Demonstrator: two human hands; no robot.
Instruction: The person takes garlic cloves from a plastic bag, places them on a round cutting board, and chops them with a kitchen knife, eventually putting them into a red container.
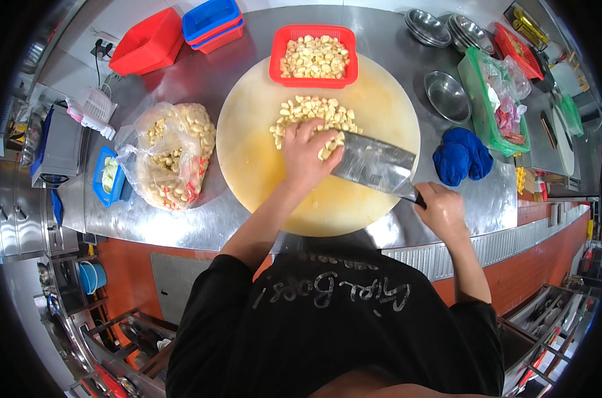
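Observation:
My right hand (441, 209) grips the dark handle of a cleaver (375, 164), whose wide blade lies flat and low over the round cutting board (251, 184). Against the blade's far end, my left hand (308, 151) spreads its fingers over several pale garlic pieces (330, 147). Just beyond it on the board is a pile of similar pieces (318, 110). A red plastic basket (313, 83) full of them stands at the board's far edge. Whether the left fingers grasp any piece or only touch them, I cannot tell.
Left of the board, an open plastic bag (174, 149) holds whole garlic cloves beside a small blue basket (113, 200). Red baskets (146, 40) stand at the back left. On the right are a blue cloth (461, 156), a steel bowl (447, 97) and a green bin (472, 99).

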